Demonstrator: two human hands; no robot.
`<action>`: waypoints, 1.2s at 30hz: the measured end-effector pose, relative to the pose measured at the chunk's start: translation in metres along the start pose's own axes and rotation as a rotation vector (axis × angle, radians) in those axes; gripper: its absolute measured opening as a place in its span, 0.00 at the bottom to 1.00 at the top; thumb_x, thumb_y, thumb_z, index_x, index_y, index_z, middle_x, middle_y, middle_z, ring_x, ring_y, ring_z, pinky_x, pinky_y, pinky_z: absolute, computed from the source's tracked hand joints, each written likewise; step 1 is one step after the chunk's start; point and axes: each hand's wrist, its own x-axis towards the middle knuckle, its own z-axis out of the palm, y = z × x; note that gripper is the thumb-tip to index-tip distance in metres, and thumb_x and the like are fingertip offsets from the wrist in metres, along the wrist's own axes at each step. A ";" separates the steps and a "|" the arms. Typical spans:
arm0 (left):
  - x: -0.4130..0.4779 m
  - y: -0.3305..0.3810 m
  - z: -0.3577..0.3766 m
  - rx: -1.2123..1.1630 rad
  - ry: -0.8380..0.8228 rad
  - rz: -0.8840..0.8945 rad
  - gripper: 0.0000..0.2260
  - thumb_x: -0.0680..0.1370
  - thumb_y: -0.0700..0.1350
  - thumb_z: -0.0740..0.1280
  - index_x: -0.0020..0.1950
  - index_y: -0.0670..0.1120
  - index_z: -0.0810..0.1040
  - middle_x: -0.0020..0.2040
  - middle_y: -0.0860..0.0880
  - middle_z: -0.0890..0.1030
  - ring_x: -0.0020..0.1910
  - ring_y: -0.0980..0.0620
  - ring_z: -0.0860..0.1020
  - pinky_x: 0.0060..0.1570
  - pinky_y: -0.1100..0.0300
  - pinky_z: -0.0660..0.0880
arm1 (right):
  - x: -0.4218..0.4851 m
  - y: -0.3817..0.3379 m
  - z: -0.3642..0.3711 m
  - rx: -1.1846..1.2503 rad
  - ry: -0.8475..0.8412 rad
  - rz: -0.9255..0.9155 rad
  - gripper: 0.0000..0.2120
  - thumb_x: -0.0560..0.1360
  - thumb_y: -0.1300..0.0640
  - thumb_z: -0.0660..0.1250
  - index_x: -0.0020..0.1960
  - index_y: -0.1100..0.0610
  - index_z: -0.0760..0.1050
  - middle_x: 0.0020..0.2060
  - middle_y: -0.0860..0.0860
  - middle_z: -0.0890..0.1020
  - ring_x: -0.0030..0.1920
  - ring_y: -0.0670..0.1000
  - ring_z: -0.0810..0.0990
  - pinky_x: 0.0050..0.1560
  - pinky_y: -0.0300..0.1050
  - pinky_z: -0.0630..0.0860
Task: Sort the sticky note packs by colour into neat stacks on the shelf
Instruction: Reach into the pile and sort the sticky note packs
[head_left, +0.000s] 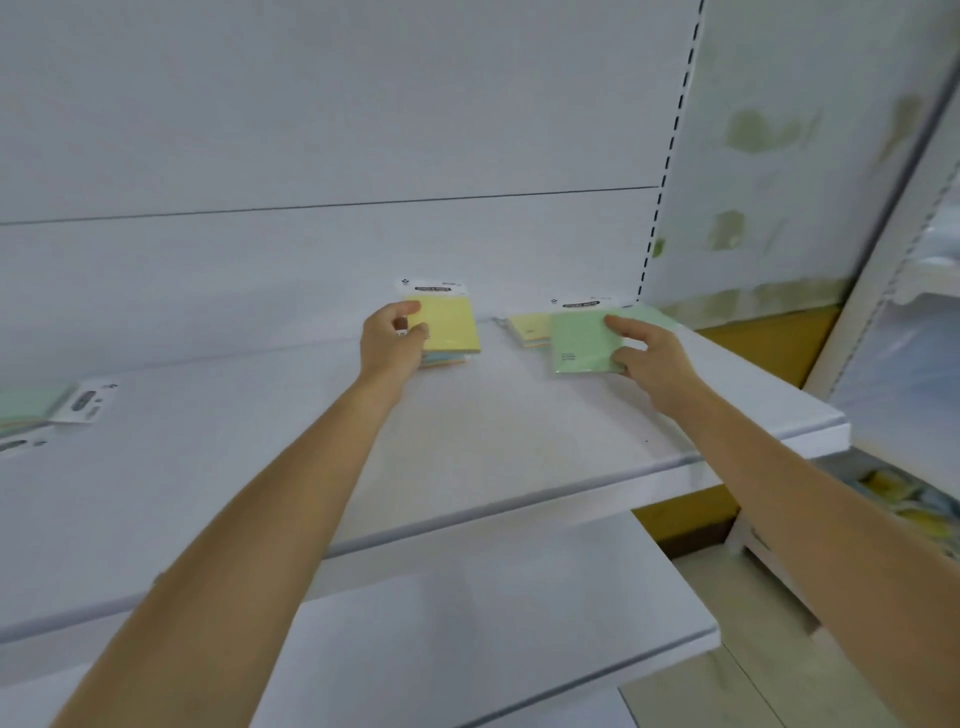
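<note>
My left hand (394, 335) grips a yellow-topped sticky note pack (451, 325) with a white header card, held tilted just above the white shelf (467, 447) near its back. My right hand (647, 353) pinches a green pack (582, 340) by its right edge, tilted up off the shelf. Behind the green pack lies a yellow pack (527, 328) flat on the shelf, with another green pack (652, 314) further right. At the far left edge lies a green pack (31, 402) with its white header.
A lower white shelf (493, 623) juts out below. The shelf's right end (836, 431) stops by a white upright (872, 280). More coloured packs (904, 499) sit in a bin low on the right. The white back panel (311, 156) rises behind.
</note>
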 end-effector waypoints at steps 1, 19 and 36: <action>0.004 0.002 0.011 -0.004 -0.014 0.004 0.14 0.74 0.36 0.65 0.59 0.43 0.77 0.40 0.54 0.69 0.47 0.49 0.73 0.59 0.45 0.76 | 0.007 0.002 -0.006 -0.001 0.017 0.007 0.23 0.74 0.71 0.58 0.65 0.56 0.72 0.56 0.52 0.73 0.54 0.56 0.76 0.64 0.60 0.71; 0.051 0.009 0.147 0.032 0.046 -0.019 0.15 0.74 0.36 0.66 0.60 0.41 0.77 0.34 0.54 0.67 0.36 0.54 0.70 0.52 0.56 0.72 | 0.145 0.029 -0.080 -0.136 0.030 0.039 0.21 0.75 0.71 0.53 0.66 0.63 0.69 0.66 0.58 0.72 0.62 0.55 0.72 0.66 0.46 0.67; 0.027 -0.002 0.159 0.494 -0.033 0.128 0.13 0.78 0.42 0.62 0.61 0.40 0.77 0.50 0.41 0.80 0.52 0.44 0.76 0.54 0.59 0.68 | 0.153 0.054 -0.066 -0.659 -0.126 -0.213 0.22 0.74 0.45 0.63 0.63 0.56 0.74 0.65 0.58 0.73 0.67 0.58 0.68 0.69 0.51 0.61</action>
